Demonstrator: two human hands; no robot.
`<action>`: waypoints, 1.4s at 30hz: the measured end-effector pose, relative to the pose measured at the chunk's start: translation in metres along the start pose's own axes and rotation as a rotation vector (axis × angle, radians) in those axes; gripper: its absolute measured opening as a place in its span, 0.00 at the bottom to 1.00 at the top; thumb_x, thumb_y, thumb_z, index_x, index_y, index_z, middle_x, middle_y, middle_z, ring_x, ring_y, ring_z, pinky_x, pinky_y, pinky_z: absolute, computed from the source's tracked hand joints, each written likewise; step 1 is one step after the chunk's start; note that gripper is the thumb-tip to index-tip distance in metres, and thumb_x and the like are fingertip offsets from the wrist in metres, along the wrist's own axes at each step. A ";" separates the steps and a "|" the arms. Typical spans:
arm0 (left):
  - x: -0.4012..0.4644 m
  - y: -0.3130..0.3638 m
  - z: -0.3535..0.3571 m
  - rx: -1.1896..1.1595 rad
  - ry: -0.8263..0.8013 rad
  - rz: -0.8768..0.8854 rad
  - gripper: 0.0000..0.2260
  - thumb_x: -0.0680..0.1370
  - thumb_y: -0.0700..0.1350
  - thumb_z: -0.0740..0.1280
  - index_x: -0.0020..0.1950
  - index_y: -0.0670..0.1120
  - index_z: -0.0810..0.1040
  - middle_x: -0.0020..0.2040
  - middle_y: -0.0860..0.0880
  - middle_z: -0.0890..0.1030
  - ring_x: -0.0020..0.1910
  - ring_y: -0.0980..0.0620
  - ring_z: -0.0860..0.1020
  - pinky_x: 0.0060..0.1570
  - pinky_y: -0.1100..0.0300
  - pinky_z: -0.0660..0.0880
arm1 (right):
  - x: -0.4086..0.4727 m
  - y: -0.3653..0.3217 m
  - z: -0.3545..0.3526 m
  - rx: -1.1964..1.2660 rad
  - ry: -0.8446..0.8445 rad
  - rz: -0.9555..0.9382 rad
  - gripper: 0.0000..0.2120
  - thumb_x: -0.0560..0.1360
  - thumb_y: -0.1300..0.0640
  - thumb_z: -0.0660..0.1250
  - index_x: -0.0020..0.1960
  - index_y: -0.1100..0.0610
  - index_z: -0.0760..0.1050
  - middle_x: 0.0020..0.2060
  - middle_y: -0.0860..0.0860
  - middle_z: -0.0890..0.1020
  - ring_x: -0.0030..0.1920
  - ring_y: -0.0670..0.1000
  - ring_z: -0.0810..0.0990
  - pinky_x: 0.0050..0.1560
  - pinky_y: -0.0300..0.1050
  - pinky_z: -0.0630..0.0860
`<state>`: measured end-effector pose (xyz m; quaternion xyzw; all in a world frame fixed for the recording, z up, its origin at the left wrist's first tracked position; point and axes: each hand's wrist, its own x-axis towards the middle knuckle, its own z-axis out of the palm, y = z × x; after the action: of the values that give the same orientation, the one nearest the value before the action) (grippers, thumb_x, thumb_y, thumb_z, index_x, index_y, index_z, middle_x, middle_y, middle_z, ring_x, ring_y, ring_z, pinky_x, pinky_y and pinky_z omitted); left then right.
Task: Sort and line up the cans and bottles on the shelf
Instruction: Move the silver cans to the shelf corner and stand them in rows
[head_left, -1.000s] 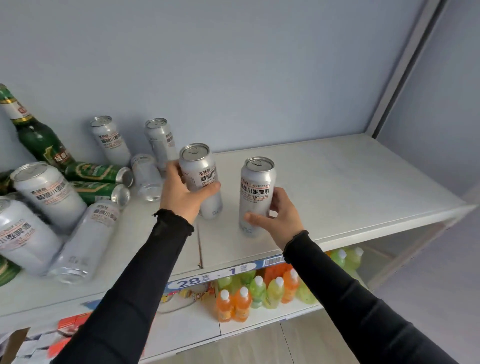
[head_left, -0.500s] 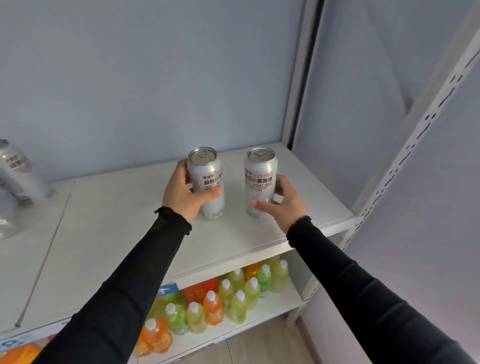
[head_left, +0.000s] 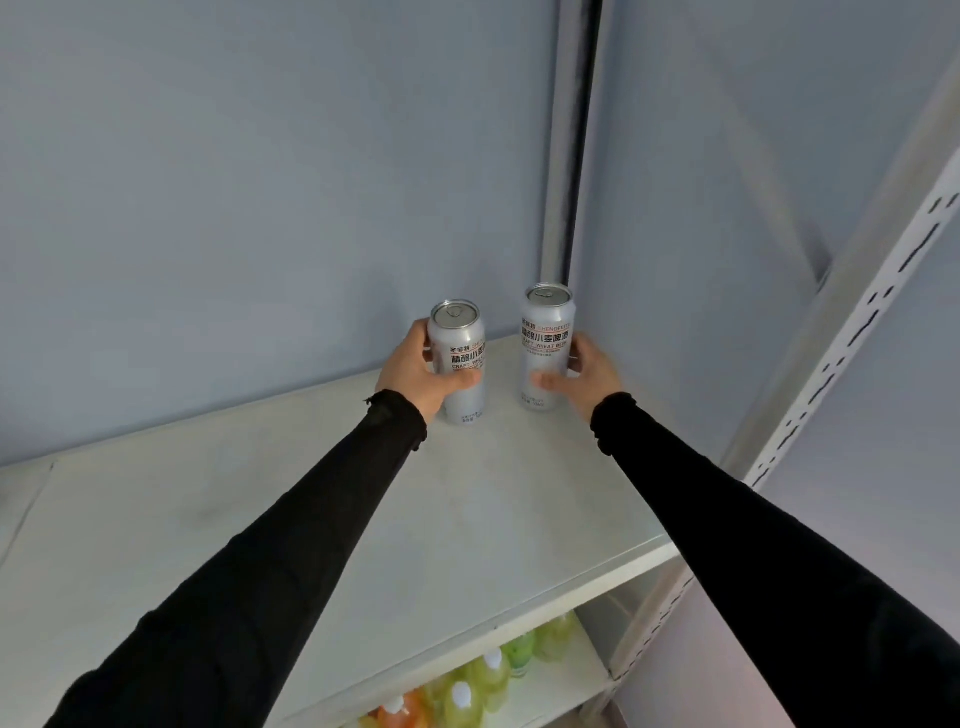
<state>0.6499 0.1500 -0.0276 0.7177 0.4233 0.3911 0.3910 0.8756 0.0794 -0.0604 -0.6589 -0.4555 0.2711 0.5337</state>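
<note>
**Two silver cans held at the back right corner of the shelf**

Both hands are closed around tall silver beer cans near the rear right corner of the white shelf (head_left: 467, 519). The left hand (head_left: 415, 371) wraps the left can (head_left: 460, 358) from its left side, thumb across the front below the label and fingers curled behind. This can leans slightly, its top tipped toward the left; its base is at the shelf surface, though whether it rests fully flat cannot be told. The right hand (head_left: 589, 374) grips the right can (head_left: 545, 343) from its right side, thumb pressed against the lower front and fingers round the back. The right can stands upright, close to the grey-blue back wall (head_left: 260, 208) and just beside the vertical metal post (head_left: 563, 156) in the corner.

The two cans are near each other but apart, with a clear strip of shelf between them. Both have their pull-tab tops facing up, and both labels face the camera, with Chinese characters and the words "CRAFT WHEAT BEER", partly covered on the left can by the thumb.

Black sleeves cover both forearms down to the wrists. At the right edge runs a white slotted upright (head_left: 852, 338) of the shelving frame. On the lower shelf, green and orange drink bottles (head_left: 488, 680) with white caps stand in a group below the front edge.
</note>
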 end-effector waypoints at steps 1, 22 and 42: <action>0.008 -0.001 0.005 -0.004 0.005 -0.004 0.29 0.65 0.48 0.81 0.63 0.52 0.73 0.55 0.58 0.80 0.55 0.54 0.77 0.56 0.55 0.75 | 0.008 0.001 -0.001 -0.001 -0.010 0.004 0.29 0.69 0.61 0.79 0.66 0.56 0.72 0.56 0.48 0.80 0.58 0.50 0.77 0.57 0.43 0.73; 0.089 0.008 0.056 0.094 0.066 -0.013 0.32 0.72 0.39 0.77 0.71 0.47 0.66 0.61 0.49 0.77 0.56 0.53 0.76 0.53 0.64 0.72 | 0.101 0.011 0.013 -0.025 -0.157 -0.053 0.29 0.74 0.60 0.73 0.72 0.55 0.66 0.69 0.54 0.75 0.69 0.56 0.73 0.71 0.58 0.69; -0.047 -0.015 -0.018 0.708 -0.005 -0.143 0.31 0.79 0.50 0.69 0.80 0.47 0.62 0.77 0.48 0.66 0.74 0.46 0.64 0.71 0.57 0.62 | -0.024 0.009 0.039 -0.579 -0.200 -0.241 0.28 0.77 0.52 0.68 0.74 0.55 0.65 0.77 0.52 0.63 0.75 0.56 0.59 0.72 0.51 0.63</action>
<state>0.6139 0.1162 -0.0451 0.7781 0.5809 0.1899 0.1455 0.8346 0.0755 -0.0837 -0.6947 -0.6386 0.1286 0.3050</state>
